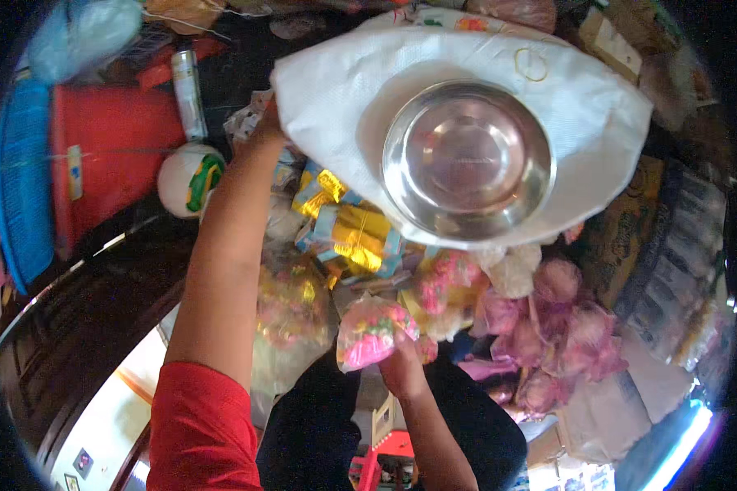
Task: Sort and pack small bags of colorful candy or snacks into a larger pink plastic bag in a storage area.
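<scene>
Pinching the side of a clear bag of pink pieces (370, 337), the right hand's (403, 372) fingers sit closed between the dark-clad legs (307, 430). Pink bags (555, 327) crowd in on the right; gold-and-blue packets (354, 237) lie just beyond. Farther out spreads a white sack (327, 90) — the metal bowl (467, 159) nearly meets its near edge, leaving bare sack left and right. The left hand (273, 124) reaches its left edge — fingers hidden, so I can't tell their state.
</scene>
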Motion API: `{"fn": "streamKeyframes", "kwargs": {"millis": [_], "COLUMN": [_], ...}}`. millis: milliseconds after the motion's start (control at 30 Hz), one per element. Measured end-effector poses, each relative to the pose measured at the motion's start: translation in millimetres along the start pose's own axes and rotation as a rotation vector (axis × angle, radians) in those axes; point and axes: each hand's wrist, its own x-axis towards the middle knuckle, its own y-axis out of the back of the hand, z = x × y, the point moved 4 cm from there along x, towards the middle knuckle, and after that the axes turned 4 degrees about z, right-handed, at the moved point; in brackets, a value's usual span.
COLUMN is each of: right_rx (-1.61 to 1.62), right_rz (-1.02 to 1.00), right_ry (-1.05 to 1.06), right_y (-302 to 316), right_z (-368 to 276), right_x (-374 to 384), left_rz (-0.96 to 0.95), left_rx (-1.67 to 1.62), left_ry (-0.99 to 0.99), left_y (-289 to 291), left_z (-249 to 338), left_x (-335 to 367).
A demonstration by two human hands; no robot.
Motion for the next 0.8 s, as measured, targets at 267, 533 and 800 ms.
{"fn": "streamKeyframes", "kwargs": {"millis": [267, 533, 800], "right_rx": [0.057, 0.037, 0.007], "right_rz": [0.033, 0.185, 0.508], "right_ry": [-0.030, 0.101, 0.121], "right_y": [-0.3, -78.7, -26.7], "right_z": [-8.6, -30.8, -49.3], "right_x": [37.5, -31.2, -135.3], "left_rz": [0.138, 0.408, -0.382], "left_rx": [0.044, -0.801, -1.282], "left_ry": [-0.001, 0.769, 1.033], "left_y": [-31.1, 101.8, 227.6], "left_z": [5.5, 25.4, 236.5], "left_x": [32.1, -133.2, -296.5]}}
